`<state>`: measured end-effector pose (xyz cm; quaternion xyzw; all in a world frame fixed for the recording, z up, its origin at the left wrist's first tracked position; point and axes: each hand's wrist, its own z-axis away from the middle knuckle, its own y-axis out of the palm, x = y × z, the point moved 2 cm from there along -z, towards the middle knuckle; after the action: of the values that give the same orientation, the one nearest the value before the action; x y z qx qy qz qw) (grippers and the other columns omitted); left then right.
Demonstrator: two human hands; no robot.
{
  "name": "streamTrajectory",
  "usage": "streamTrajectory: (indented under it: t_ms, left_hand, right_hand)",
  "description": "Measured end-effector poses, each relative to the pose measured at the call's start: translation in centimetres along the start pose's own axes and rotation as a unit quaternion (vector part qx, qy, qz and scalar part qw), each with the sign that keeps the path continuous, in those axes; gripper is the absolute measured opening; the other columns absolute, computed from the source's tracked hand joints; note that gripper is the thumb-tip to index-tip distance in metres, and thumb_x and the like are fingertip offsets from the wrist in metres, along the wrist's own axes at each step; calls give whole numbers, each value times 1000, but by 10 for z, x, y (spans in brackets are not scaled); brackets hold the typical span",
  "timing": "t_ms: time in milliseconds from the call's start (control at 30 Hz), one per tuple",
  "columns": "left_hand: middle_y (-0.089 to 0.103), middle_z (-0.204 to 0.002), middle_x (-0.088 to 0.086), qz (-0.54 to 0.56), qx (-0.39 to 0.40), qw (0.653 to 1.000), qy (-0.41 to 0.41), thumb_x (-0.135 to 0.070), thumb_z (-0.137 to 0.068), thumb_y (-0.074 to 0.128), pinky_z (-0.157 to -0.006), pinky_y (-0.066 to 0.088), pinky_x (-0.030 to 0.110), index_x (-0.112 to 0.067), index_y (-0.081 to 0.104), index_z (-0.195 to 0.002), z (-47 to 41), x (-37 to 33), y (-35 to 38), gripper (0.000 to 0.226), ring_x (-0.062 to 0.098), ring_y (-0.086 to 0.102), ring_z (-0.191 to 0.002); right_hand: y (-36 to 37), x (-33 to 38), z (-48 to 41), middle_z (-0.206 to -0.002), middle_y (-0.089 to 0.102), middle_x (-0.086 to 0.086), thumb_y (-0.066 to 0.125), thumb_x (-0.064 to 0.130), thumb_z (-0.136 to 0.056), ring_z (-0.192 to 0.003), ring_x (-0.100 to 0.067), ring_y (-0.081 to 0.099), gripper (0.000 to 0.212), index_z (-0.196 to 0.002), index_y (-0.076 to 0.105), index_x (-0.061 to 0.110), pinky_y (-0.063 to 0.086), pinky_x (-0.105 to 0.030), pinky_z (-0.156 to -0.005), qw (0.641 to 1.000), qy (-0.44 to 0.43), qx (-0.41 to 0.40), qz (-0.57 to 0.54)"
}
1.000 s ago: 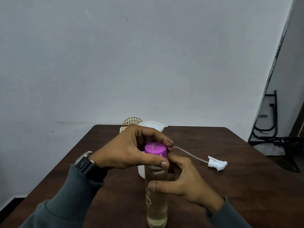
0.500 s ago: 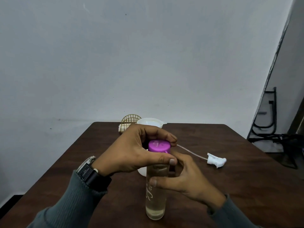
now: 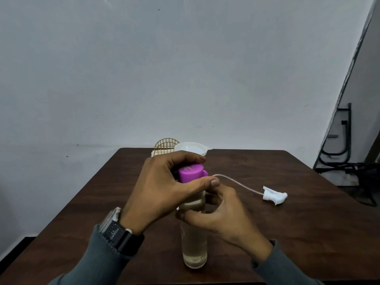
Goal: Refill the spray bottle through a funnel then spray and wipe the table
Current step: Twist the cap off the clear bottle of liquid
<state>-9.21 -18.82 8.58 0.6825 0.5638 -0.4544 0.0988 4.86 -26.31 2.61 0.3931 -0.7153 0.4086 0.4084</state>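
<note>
A clear bottle [image 3: 194, 243] of pale liquid stands upright near the front of the brown table [image 3: 287, 233]. My right hand [image 3: 222, 221] grips its neck. My left hand [image 3: 164, 188] holds the purple cap [image 3: 190, 172], which is tilted and lifted off the bottle's mouth. Behind my hands a white funnel [image 3: 191, 148] shows its rim; whatever it sits in is hidden. The white spray head [image 3: 274, 195] with its clear tube lies on the table to the right.
A gold wire holder [image 3: 164, 144] stands at the table's far edge beside the funnel. A black metal frame [image 3: 341, 161] leans against the wall at the right, off the table. The wall runs close behind the table.
The purple cap has come off the bottle's mouth and now sits tilted in my left hand, raised a little. My right hand stays on the neck.
</note>
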Motion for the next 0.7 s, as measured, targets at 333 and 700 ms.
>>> streamTrajectory:
  t_ms: [333,700]
  left_hand:
    - [74,-82,-15,-90,-7,995,41,-54,-51,98,-64,57,17,-34,77,-106,11,-14,-35,62,5,70,-72]
    - [75,-118,-18,-36,121,991,52,-36,-66,98,-98,60,33,-37,67,-129,6,-14,-28,70,6,72,-112]
  right_hand:
    - [-4,0,8,-102,80,-8,94,2,-72,-102,-36,74,51,-103,76,39,62,-54,-90,999,-27,12,-35]
    - [-7,-1,11,-103,79,-8,94,5,-73,-102,-34,75,48,-111,77,29,60,-58,-91,999,-28,24,-38]
